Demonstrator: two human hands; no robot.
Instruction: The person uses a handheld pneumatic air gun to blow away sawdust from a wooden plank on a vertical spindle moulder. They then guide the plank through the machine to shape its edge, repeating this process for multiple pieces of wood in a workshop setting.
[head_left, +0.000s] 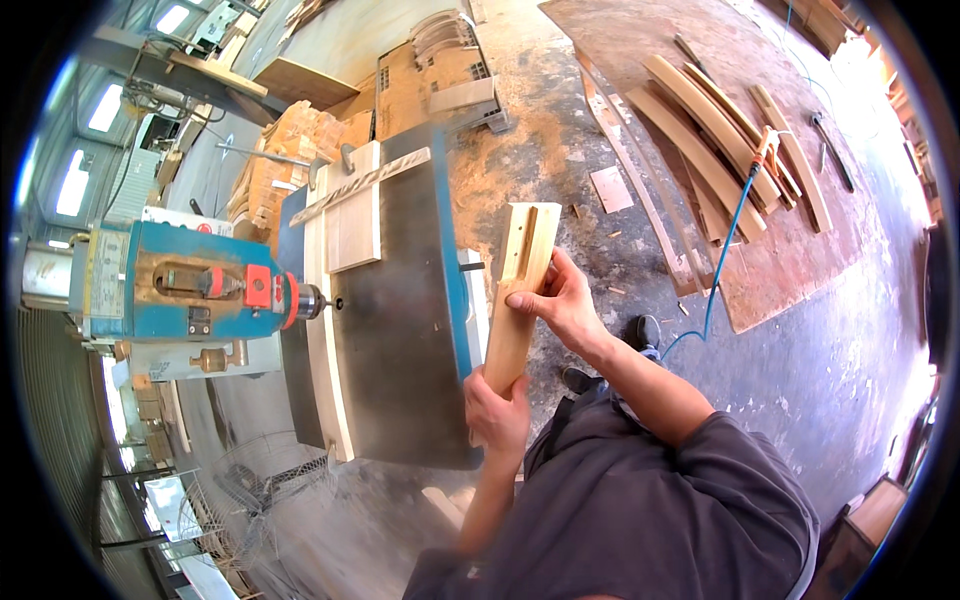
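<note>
Wooden piece [510, 345], one: held beside the dark counter [400, 310] of the drill press [190, 278]. Left hand [498, 410]: grip closed round near end. Right hand [568, 305]: grip pinching its middle. Groove [522, 245] cut; what remains, I cannot tell.

From here I can read no words or numbers. The blue drill machine [205, 248] carries a pale label [106, 275] near its edge far from the chuck [312, 301], too small for reading.
</note>
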